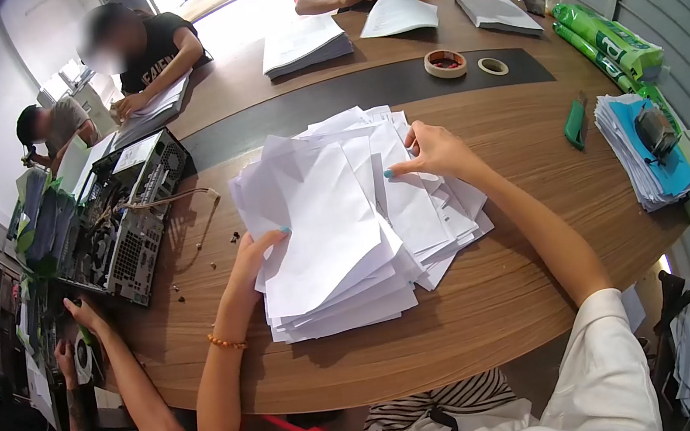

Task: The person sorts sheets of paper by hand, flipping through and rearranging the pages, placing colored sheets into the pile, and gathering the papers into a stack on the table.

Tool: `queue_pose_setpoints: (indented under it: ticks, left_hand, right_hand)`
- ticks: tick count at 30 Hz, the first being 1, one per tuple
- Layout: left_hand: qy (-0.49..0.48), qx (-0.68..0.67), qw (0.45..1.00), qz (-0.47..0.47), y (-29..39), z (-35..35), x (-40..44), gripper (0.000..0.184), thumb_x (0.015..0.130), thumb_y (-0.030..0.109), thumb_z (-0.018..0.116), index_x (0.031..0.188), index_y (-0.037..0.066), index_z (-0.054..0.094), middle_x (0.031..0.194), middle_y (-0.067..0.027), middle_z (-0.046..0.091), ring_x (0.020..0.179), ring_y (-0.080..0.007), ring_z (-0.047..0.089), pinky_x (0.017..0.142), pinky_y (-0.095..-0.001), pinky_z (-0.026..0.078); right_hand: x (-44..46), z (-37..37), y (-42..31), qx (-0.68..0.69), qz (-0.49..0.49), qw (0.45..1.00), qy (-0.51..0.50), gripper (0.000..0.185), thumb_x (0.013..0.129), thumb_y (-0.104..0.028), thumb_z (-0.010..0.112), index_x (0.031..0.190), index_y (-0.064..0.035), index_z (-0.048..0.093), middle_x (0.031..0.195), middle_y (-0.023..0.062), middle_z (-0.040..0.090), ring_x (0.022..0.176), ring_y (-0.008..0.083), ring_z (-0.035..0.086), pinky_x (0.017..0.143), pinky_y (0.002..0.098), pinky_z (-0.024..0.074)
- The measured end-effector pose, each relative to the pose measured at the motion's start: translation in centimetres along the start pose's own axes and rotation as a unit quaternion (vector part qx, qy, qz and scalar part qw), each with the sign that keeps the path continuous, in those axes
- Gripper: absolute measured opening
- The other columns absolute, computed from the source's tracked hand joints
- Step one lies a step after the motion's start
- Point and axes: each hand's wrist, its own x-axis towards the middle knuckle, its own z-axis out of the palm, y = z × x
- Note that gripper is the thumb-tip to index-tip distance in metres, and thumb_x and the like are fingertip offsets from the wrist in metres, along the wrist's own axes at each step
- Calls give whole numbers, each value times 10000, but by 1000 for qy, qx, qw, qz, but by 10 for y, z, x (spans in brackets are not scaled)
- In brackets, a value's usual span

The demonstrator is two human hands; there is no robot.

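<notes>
My left hand (256,261) grips the left edge of a thick stack of white papers (320,228), with the thumb on the top sheet and the fingers hidden behind or under the pile. Just right of it lies a second, looser spread of white sheets (417,210), partly overlapped by the first stack. Over its upper right part is my right hand (433,153), thumb and index finger curved and apart at the sheets' edge. Whether a sheet lies between those fingertips is hard to see.
An opened computer case (137,214) stands at the left. Tape rolls (445,65), a green cutter (576,123), a paper bundle (631,149) and green packs (612,41) lie across the table. Several people sit around it; one person's arms are at the lower left.
</notes>
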Motion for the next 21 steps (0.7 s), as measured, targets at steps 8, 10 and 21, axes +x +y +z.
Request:
queue_pose_setpoints:
  ticks: [8, 10, 21]
  left_hand:
    - [-13, -8, 1000, 10, -2, -1, 1, 260, 724, 124, 533, 925, -29, 474, 797, -77, 534, 667, -125, 554, 556, -218, 462]
    - [-11, -7, 1000, 10, -3, -2, 2, 259, 724, 125, 532, 923, -31, 473, 796, -77, 534, 665, -124, 554, 555, -218, 462]
    - [-10, -18, 1000, 7, 3, 4, -4, 286, 715, 126, 535, 935, -45, 471, 804, -87, 538, 650, -128, 559, 534, -227, 471]
  right_hand:
    - [11, 9, 18, 293, -8, 956, 13, 216, 600, -181, 682, 643, 7, 584, 595, 77, 580, 558, 131, 557, 549, 253, 441]
    - [13, 8, 24, 264, -22, 964, 12, 201, 605, -174, 673, 651, -2, 580, 611, 79, 583, 571, 138, 563, 549, 258, 438]
    - [19, -42, 30, 156, -46, 930, 331, 176, 755, -82, 491, 924, -71, 441, 718, 104, 585, 657, 169, 570, 578, 300, 419]
